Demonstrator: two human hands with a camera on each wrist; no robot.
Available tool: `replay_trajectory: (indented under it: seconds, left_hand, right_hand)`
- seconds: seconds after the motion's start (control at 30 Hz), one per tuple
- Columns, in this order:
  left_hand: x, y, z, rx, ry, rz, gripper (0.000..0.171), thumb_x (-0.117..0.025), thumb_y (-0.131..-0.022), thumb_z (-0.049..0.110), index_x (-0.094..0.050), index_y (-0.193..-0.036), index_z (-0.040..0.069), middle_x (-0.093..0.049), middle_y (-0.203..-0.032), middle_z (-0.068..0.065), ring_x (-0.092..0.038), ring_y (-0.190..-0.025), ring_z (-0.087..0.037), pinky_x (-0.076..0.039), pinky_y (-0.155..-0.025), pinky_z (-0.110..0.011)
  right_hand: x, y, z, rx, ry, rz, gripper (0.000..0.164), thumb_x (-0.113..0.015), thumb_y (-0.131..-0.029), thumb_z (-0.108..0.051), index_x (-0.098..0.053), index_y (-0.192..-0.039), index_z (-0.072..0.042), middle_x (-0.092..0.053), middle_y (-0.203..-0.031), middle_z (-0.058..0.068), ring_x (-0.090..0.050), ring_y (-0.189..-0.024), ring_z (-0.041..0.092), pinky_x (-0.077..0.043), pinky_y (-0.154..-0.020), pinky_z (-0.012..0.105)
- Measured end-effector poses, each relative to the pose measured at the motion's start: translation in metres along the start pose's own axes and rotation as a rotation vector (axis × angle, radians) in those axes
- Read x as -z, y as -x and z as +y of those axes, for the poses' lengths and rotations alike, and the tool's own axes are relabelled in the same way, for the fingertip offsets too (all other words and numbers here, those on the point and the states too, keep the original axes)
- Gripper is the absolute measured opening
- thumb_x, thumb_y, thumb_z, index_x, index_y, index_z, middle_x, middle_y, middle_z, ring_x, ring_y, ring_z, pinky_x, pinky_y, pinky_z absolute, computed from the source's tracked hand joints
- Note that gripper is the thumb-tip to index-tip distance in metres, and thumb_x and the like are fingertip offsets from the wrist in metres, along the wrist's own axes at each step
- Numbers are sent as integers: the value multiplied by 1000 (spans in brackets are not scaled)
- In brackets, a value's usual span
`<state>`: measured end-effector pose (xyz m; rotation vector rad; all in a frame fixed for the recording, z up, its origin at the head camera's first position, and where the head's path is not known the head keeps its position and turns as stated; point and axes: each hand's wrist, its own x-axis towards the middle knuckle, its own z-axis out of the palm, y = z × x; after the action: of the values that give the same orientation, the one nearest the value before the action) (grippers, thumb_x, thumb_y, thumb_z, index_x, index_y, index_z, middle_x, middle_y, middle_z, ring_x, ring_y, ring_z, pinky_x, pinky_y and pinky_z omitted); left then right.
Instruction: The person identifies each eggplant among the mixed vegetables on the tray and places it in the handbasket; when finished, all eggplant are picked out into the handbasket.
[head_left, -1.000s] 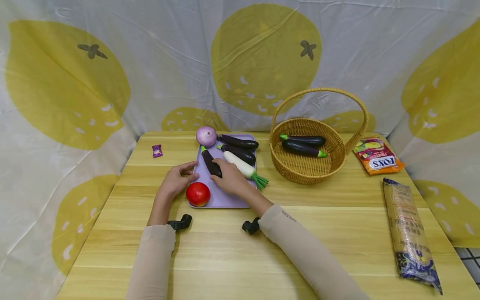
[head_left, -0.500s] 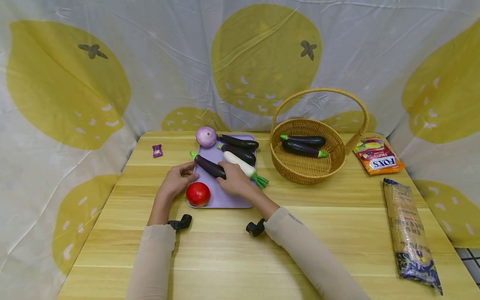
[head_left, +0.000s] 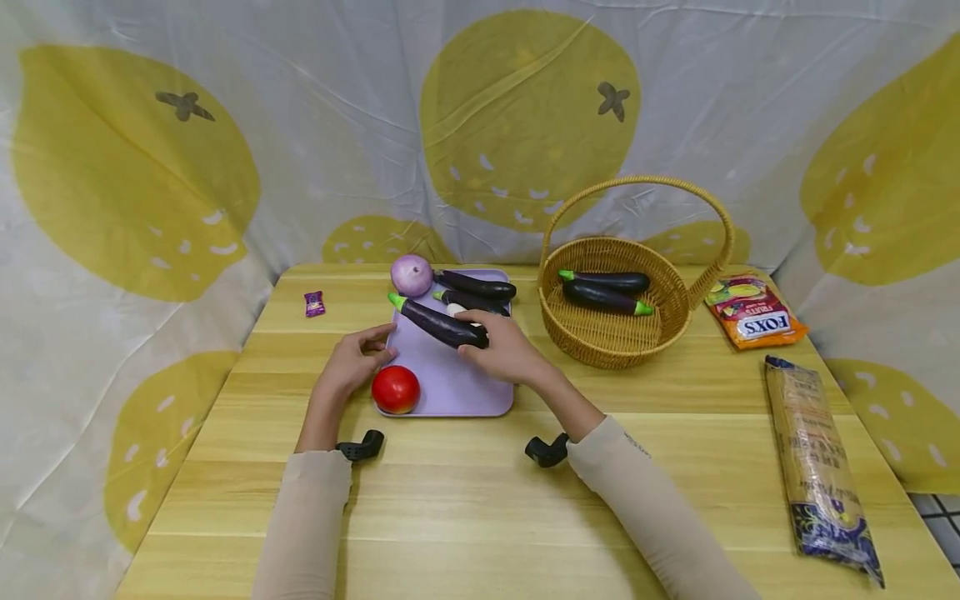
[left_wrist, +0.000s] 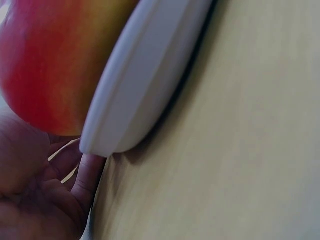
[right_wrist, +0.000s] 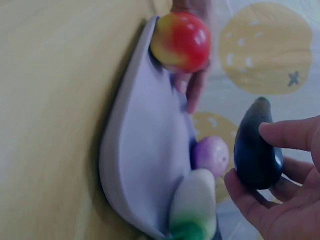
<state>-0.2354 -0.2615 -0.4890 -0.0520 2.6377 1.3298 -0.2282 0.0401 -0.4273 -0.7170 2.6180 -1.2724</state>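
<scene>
In the head view my right hand (head_left: 506, 346) pinches a dark eggplant (head_left: 438, 323) by its thick end, green stem pointing left. The right wrist view shows this eggplant (right_wrist: 258, 145) between thumb and fingers, above the lilac tray (head_left: 457, 392). My left hand (head_left: 351, 358) rests with its fingertips at the tray's left edge, thumb and forefinger apart. Beside it on the tray sits a round red-and-yellow fruit (head_left: 396, 389). Two more eggplants lie at the tray's back, one (head_left: 483, 287) behind the other (head_left: 468, 301). My right hand mostly hides a white radish (right_wrist: 194, 197).
A purple onion (head_left: 411, 275) sits at the tray's back left corner. The wicker basket (head_left: 592, 350), its tall handle raised, holds two eggplants (head_left: 607, 297). Farther right lie a candy bag (head_left: 757, 312) and a long brown packet (head_left: 821, 467). A small purple wrapper (head_left: 314, 303) lies left.
My right hand has lifted the eggplant off the tray and carried it rightward, swinging its stem end leftward and covering the radish. The left hand has stayed in place.
</scene>
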Motion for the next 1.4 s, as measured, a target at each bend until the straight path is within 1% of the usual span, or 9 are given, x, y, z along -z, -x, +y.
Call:
replay_trajectory:
  seconds: [0.1,0.17,0.27,0.3,0.5,0.73,0.93,1.17,1.4]
  left_hand:
    - [0,0,-1,12,3,-2,56,-71,-98,23,-55,-151,21,-62,-136,-18,-55,-123,-33,-49,-104,-43]
    - [0,1,-1,18,5,0,55,-71,-98,23,-55,-151,22,-62,-134,-18,-55,-123,-33,-48,-103,-42]
    - [1,1,0,18,5,-2,55,-70,-98,24,-55,-151,23,-62,-132,-18,-55,-123,-33,-48,-102,-40]
    - [1,1,0,18,5,-5,55,-70,-98,25,-54,-151,23,-62,-133,-17,-55,-123,-33,-48,-102,-40]
    - [1,0,0,12,13,-1,55,-71,-98,25,-55,-151,23,-62,-134,-18,-56,-123,-32,-48,-100,-34]
    - [1,0,0,3,7,5,55,-71,-98,25,-55,-151,22,-63,-131,-18,-56,-121,-31,-48,-94,-27]
    - [1,0,-1,-6,-5,3,54,-70,-99,25,-55,-150,23,-64,-130,-18,-57,-120,-31,-48,-92,-26]
    - [1,-1,-1,2,-2,3,54,-70,-99,25,-55,-151,23,-63,-132,-18,-56,-121,-31,-48,-95,-29]
    - [0,-1,-1,-11,0,2,54,-70,-99,24,-55,-151,22,-63,-132,-18,-57,-120,-31,-48,-92,-26]
  right_hand:
    - [14,9,3,-7,-18,-3,53,-72,-95,-18,-57,-146,-13,-58,-148,10,-57,-127,21,-45,-109,41]
    - [24,15,6,-17,-34,-5,54,-70,-95,-18,-56,-147,-14,-60,-143,11,-62,-96,18,-51,-89,37]
    - [40,26,10,-31,-53,4,54,-68,-96,-17,-55,-148,-16,-61,-137,10,-44,-61,15,-45,-64,32]
    - [46,29,12,-30,-47,13,54,-68,-95,-16,-56,-148,-17,-61,-137,10,-43,-60,15,-44,-64,31]
    - [74,46,24,-7,-35,67,51,-68,-95,-14,-58,-145,-18,-58,-144,9,-58,-112,23,-48,-88,37]
    - [101,63,38,-14,3,108,51,-67,-96,-9,-57,-145,-18,-55,-148,11,-56,-128,31,-47,-100,49]
    - [122,75,52,-67,-16,118,50,-65,-99,-10,-53,-147,-19,-47,-157,14,-54,-132,37,-47,-103,54]
    - [145,82,68,-141,19,122,50,-63,-100,-11,-51,-148,-20,-49,-152,21,-57,-118,36,-45,-92,48]
    - [165,90,94,-197,18,142,49,-61,-98,-7,-53,-145,-15,-49,-150,21,-54,-125,37,-45,-100,52]
